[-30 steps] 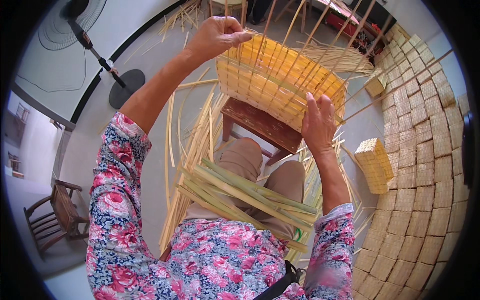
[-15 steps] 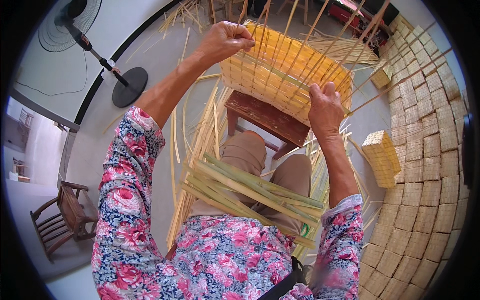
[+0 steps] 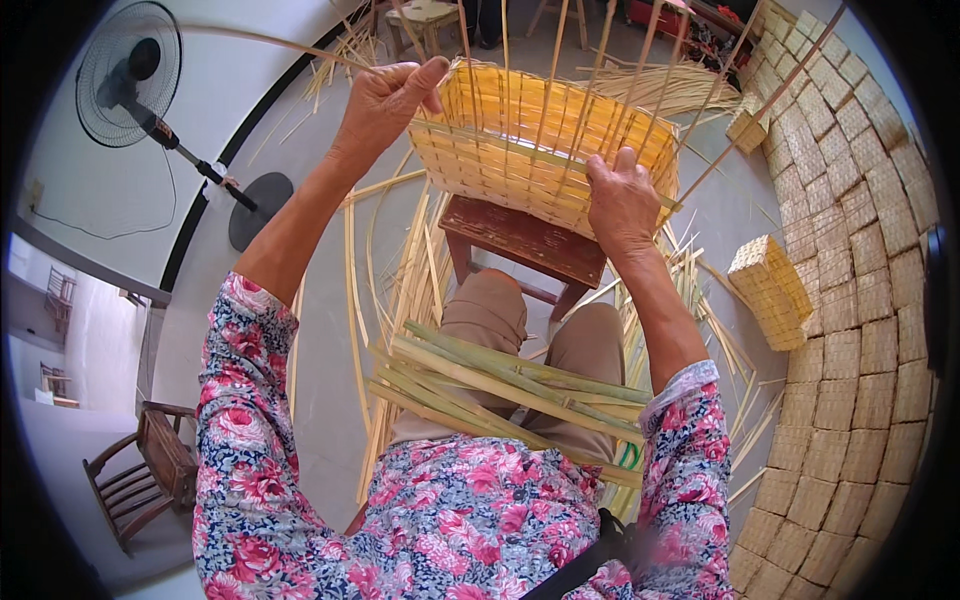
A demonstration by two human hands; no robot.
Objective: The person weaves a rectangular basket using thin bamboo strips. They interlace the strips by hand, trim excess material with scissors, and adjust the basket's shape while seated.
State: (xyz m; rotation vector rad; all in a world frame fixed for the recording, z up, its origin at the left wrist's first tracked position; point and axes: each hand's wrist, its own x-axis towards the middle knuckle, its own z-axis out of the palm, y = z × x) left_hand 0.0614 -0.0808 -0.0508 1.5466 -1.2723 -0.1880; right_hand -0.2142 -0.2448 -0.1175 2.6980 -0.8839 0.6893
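In the head view, the yellow woven basket (image 3: 500, 175) is on the wooden stool (image 3: 525, 240), beyond the person's knees (image 3: 490, 305). Its underside is hidden, and several upright stakes (image 3: 553, 60) are cut by the upper edge. The left hand (image 3: 388, 105) is at the basket's left corner with fingers bent; a thin strip (image 3: 270, 40) runs from there to the upper left, but I cannot tell whether the fingertips grip it. The right hand (image 3: 625, 205) has its fingers curled together, clamped on the front rim near the right end.
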